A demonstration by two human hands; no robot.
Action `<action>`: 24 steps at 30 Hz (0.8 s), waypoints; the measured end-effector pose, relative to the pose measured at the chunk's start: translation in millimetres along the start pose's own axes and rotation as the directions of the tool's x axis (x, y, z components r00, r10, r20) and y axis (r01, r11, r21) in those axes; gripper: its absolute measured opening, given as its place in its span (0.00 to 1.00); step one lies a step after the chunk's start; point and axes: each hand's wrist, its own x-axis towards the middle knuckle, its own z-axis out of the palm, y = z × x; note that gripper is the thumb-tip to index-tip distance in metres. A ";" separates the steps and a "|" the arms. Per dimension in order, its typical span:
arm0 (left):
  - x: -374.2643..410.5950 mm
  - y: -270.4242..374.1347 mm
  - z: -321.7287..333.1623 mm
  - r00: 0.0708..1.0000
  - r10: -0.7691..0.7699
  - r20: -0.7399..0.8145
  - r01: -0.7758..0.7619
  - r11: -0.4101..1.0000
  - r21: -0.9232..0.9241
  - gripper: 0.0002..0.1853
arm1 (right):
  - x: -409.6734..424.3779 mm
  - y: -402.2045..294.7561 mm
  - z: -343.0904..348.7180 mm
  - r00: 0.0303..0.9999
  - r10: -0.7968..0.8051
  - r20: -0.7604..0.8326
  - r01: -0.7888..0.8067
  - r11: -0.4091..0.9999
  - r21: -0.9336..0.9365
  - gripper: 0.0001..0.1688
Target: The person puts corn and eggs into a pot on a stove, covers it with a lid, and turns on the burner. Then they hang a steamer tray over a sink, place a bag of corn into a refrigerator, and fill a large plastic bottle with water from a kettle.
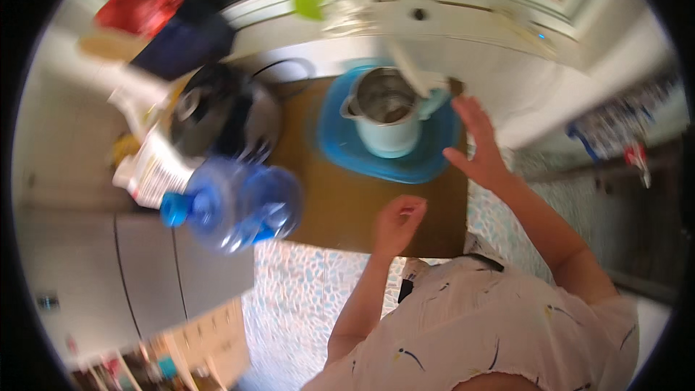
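An electric kettle [390, 133] with a steel interior and pale blue outside stands upright in a blue plastic basin [347, 160] on a brown table [347, 217]. Its lid appears raised; blur hides the detail. My right hand [480, 146] is at the basin's right edge, near the kettle's handle [434, 103], fingers spread, holding nothing that I can see. Over the table below the basin is my left hand [400, 222], its fingers curled, apart from the basin and kettle. Whether anything small is inside its fingers cannot be told.
A large blue water bottle [244, 203] lies on its side at the table's left. Behind it are a dark rounded appliance [217, 114] and a dark blue box [184, 41]. A foil-wrapped plant pot [347, 0] stands by the window. A red-handled tap [636, 157] is at right.
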 end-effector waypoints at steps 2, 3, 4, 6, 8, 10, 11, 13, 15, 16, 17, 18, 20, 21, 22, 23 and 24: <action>1.7 -9.9 6.8 0.982 -0.010 -0.190 -0.007 0.996 -0.086 0.08 | 41.3 -9.1 1.4 0.996 -0.088 -0.028 0.087 0.995 -0.053 0.49; 0.7 -15.0 8.9 0.961 -0.012 -0.276 -0.025 0.991 -0.129 0.09 | 58.4 -14.7 -0.9 0.992 -0.128 0.007 0.128 0.987 -0.099 0.51; -5.0 -19.2 6.3 0.909 -0.013 -0.416 0.001 1.000 -0.028 0.09 | 66.0 -16.4 5.1 0.989 -0.144 0.018 0.144 0.987 -0.065 0.52; -20.6 -34.0 -8.3 0.795 -0.001 -0.607 -0.094 0.988 -0.124 0.10 | 72.0 -26.2 19.8 0.975 -0.206 0.078 0.211 0.975 -0.068 0.53; -41.2 -40.2 -11.0 0.683 -0.020 -0.730 -0.066 0.994 -0.090 0.13 | 71.6 -28.9 27.6 0.946 -0.283 0.155 0.307 0.937 -0.164 0.55; -56.3 -37.9 -15.5 0.627 -0.016 -0.779 -0.109 0.988 -0.108 0.13 | 70.6 -29.9 36.3 0.937 -0.317 0.144 0.334 0.935 -0.121 0.56; -62.8 -36.1 -18.5 0.607 -0.015 -0.795 -0.127 0.985 -0.115 0.13 | 69.4 -30.3 38.8 0.937 -0.323 0.136 0.337 0.936 -0.104 0.57; -66.7 -33.5 -21.4 0.561 -0.012 -0.828 -0.128 0.987 -0.101 0.13 | 70.1 -24.9 36.4 0.933 -0.339 0.121 0.353 0.927 -0.128 0.56; -71.0 -35.7 -28.9 0.527 0.054 -0.848 -0.135 0.991 -0.021 0.15 | 68.4 -15.7 40.0 0.931 -0.344 0.124 0.361 0.920 -0.155 0.55; -70.6 -37.8 -32.6 0.514 0.058 -0.856 -0.071 0.997 0.024 0.15 | 67.2 -12.2 38.2 0.926 -0.356 0.127 0.372 0.917 -0.143 0.55; -73.0 -37.8 -28.0 0.507 0.067 -0.859 -0.123 0.992 0.005 0.15 | 67.0 -12.8 38.6 0.923 -0.362 0.128 0.378 0.916 -0.133 0.55; -69.1 -27.6 -20.2 0.496 0.061 -0.866 -0.193 0.980 -0.042 0.15 | 68.0 -12.3 39.2 0.922 -0.348 0.168 0.369 0.922 -0.114 0.56; -62.8 -14.2 -5.4 0.524 0.038 -0.851 -0.145 0.988 -0.045 0.14 | 72.0 -13.2 37.3 0.922 -0.326 0.209 0.349 0.934 -0.082 0.55; -56.6 -12.2 0.5 0.541 0.043 -0.840 -0.139 0.990 -0.039 0.14 | 72.9 -10.5 34.6 0.925 -0.317 0.212 0.337 0.939 -0.066 0.55; -48.2 -9.7 7.8 0.578 0.049 -0.814 -0.145 0.989 -0.043 0.13 | 71.4 -4.1 35.0 0.931 -0.328 0.158 0.336 0.942 -0.027 0.51; -39.4 -9.5 19.5 0.612 0.053 -0.789 -0.150 0.987 -0.049 0.13 | 70.7 5.6 27.6 0.950 -0.284 0.125 0.291 0.956 -0.040 0.50; -35.3 -10.6 30.0 0.636 0.055 -0.770 -0.149 0.987 -0.052 0.12 | 69.6 12.0 23.1 0.965 -0.245 0.097 0.250 0.968 -0.038 0.49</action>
